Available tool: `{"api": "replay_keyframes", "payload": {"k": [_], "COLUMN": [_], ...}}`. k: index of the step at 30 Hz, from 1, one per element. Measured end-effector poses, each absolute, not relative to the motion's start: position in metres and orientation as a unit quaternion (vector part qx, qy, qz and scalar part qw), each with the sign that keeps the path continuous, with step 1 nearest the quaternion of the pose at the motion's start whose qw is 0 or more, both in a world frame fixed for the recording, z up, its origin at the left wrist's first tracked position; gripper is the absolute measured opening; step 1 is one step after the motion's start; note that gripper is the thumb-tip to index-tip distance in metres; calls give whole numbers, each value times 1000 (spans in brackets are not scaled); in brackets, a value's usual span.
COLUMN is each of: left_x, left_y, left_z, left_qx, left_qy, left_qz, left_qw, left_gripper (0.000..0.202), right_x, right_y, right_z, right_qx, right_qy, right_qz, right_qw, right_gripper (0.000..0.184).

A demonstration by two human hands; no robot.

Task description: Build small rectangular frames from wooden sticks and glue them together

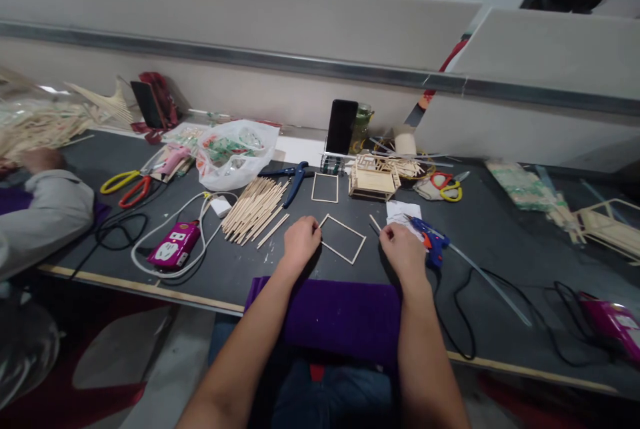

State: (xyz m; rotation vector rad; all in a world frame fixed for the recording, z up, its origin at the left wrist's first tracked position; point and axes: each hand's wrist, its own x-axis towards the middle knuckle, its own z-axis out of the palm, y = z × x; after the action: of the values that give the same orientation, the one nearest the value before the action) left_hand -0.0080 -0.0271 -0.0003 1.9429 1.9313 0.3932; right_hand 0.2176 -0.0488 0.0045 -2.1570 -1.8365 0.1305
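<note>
My left hand point(301, 240) rests on the dark table with its fingers curled, pinching the left corner of a square frame of thin wooden sticks point(343, 238). My right hand point(401, 249) lies to the right of that frame, fingers closed at the end of a loose stick point(375, 222). Just right of this hand lies a blue glue gun point(429, 237) with a clear glue stick. A second stick frame point(325, 187) lies farther back beside a small stick-built model point(374, 179).
A pile of loose sticks point(254, 208), a blue tool point(296, 181), a plastic bag point(235, 152), scissors point(133, 187) and a pink power strip point(174, 244) lie to the left. A black phone point(341, 126) stands at the back. Another person's sleeve point(43, 212) is at far left. Purple cloth point(340, 312) covers the near edge.
</note>
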Motion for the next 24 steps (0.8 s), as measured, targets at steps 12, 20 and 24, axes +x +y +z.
{"api": "replay_keyframes", "payload": {"k": [12, 20, 24], "left_x": [-18, -21, -23], "left_y": [-36, -34, -32], "left_z": [-3, -9, -11], "left_qx": [687, 672, 660], "left_qy": [671, 657, 631], "left_qz": [173, 266, 333], "left_qw": [219, 215, 237], "left_gripper": [15, 24, 23], "right_x": [187, 196, 194], "right_y": [-26, -36, -39], "right_z": [19, 2, -7], "right_qx": [-610, -744, -658], "right_qy": [-758, -584, -513], "right_qz": [46, 221, 396], "right_qw": [227, 236, 383], "right_gripper": [17, 9, 14]}}
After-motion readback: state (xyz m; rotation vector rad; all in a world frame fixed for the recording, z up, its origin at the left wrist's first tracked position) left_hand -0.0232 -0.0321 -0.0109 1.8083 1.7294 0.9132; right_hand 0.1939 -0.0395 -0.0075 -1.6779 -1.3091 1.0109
